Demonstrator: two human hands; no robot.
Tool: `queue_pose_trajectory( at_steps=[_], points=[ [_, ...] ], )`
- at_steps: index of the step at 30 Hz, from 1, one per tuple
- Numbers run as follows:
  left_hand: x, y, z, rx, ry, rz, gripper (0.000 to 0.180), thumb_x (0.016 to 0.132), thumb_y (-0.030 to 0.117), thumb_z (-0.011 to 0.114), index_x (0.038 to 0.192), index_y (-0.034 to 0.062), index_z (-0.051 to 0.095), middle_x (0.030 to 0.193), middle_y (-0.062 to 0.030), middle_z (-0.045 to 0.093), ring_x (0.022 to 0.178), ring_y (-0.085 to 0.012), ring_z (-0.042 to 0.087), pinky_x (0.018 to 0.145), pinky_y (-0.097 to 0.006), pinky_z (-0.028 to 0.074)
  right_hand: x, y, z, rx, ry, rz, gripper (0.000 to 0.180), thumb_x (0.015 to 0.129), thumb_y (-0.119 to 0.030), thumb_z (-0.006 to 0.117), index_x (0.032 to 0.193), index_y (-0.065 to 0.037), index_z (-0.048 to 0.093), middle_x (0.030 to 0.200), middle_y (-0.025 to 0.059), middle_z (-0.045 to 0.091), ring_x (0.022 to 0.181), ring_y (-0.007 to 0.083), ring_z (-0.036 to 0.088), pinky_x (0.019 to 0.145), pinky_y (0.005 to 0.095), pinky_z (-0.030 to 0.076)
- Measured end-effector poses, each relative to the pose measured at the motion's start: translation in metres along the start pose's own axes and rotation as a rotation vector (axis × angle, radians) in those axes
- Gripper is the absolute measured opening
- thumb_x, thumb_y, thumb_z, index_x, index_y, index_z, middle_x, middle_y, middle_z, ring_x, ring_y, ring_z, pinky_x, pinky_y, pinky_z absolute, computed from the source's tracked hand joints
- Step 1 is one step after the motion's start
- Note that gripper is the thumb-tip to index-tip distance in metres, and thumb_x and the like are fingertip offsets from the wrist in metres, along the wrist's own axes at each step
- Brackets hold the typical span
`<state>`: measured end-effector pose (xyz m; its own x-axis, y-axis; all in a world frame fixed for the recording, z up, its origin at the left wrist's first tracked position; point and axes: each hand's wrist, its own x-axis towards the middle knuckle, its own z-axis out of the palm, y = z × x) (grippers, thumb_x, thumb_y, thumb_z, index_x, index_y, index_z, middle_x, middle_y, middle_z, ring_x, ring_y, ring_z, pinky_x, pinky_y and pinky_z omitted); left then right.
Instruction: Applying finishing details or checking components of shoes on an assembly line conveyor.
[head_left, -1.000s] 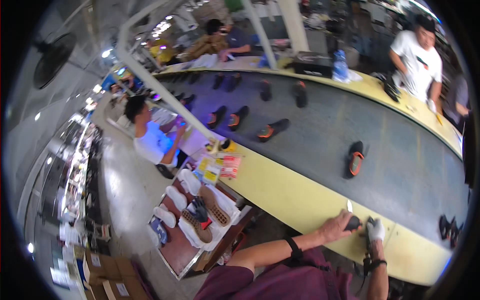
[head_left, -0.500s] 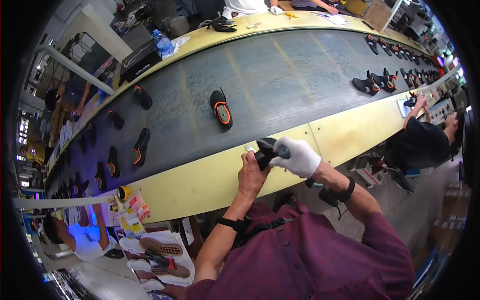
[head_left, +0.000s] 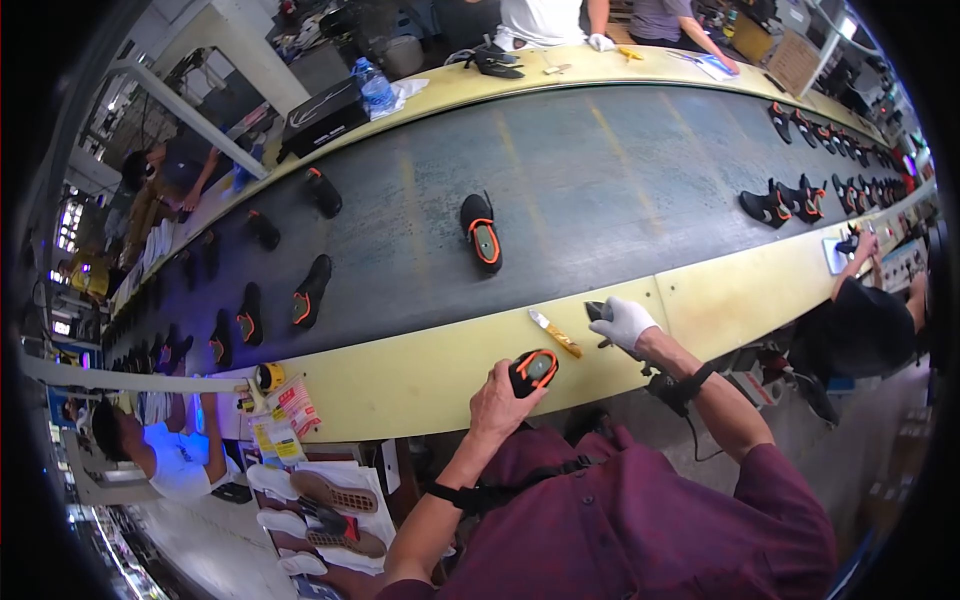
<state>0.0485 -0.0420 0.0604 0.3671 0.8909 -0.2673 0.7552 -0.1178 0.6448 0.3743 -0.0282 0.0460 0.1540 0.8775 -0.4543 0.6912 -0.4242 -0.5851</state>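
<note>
Head view, items by size:

Conveyor belt (head_left: 600, 170): dark, long, curving across the scene, edged by a yellow ledge (head_left: 420, 375) on the near side. Compared with half a second earlier, it fills more of the picture and the view has swung a little to the left.

Shoes on belt: one black shoe with orange sole (head_left: 481, 232) lies alone mid-belt, well apart from the hands; a scattered group (head_left: 280, 290) at left; a row (head_left: 800, 200) at far right.

Person's maroon sleeves, forearms entering from below.

Left hand (head_left: 500, 400): bare, fingers curled around a black shoe part with orange trim (head_left: 534, 369), held over the ledge's near edge. Earlier both hands met on one dark item at the ledge; now they are apart.

Right hand (head_left: 625, 322): white-gloved, closed on a small dark object (head_left: 597, 310) at the ledge's belt-side edge; what the object is cannot be told.

Yellow-handled tool (head_left: 553, 333): lying loose on the ledge between the two hands, touching neither.

Co-workers: seated figure in black at right (head_left: 860, 320), another in white at lower left (head_left: 170, 455)
</note>
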Motion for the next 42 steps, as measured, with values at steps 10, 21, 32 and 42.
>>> queue_pose_trajectory(
  at_steps=[10, 21, 32, 42],
  points=[
    [0.045, -0.096, -0.082, -1.192, 0.19, -0.504, 0.047, 0.099, 0.042, 0.077, 0.12, 0.001, 0.07, 0.088, -0.0078, 0.073, 0.067, -0.0166, 0.071, 0.052, -0.032, 0.059, 0.065, 0.098, 0.055, -0.092, 0.305, 0.067, 0.046, 0.094, -0.04, 0.077, 0.118, -0.003, 0.064, 0.106, 0.0274, 0.076, 0.105, 0.048, 0.072, 0.09, 0.0523, 0.057],
    [0.262, -0.278, -0.064, -0.246, 0.45, -0.378, 0.071, 0.094, 0.041, 0.08, 0.153, 0.0105, 0.055, 0.134, -0.0218, 0.071, 0.126, -0.0403, 0.068, 0.107, -0.047, 0.052, 0.073, 0.101, 0.073, -0.033, 0.334, 0.056, 0.033, 0.087, -0.024, 0.084, 0.108, -0.004, 0.069, 0.089, 0.0217, 0.075, 0.086, 0.0405, 0.075, 0.081, 0.0478, 0.058],
    [0.339, -0.137, 0.013, -0.125, 0.273, -0.193, 0.085, 0.093, 0.044, 0.081, 0.153, -0.0027, 0.042, 0.149, -0.0272, 0.058, 0.133, -0.0443, 0.06, 0.106, -0.053, 0.053, 0.077, 0.1, 0.07, 0.005, 0.388, 0.107, 0.031, 0.086, -0.018, 0.083, 0.109, -0.004, 0.068, 0.088, 0.0191, 0.075, 0.083, 0.0374, 0.073, 0.081, 0.0454, 0.057],
    [0.382, -0.132, 0.054, -0.19, 0.32, -0.522, 0.083, 0.088, 0.053, 0.081, 0.141, 0.0009, 0.046, 0.136, -0.0241, 0.063, 0.126, -0.0462, 0.063, 0.102, -0.058, 0.056, 0.063, 0.093, 0.069, -0.021, 0.407, 0.078, 0.031, 0.087, -0.018, 0.083, 0.109, -0.005, 0.067, 0.09, 0.0188, 0.073, 0.085, 0.038, 0.072, 0.082, 0.0459, 0.056]
  ],
)
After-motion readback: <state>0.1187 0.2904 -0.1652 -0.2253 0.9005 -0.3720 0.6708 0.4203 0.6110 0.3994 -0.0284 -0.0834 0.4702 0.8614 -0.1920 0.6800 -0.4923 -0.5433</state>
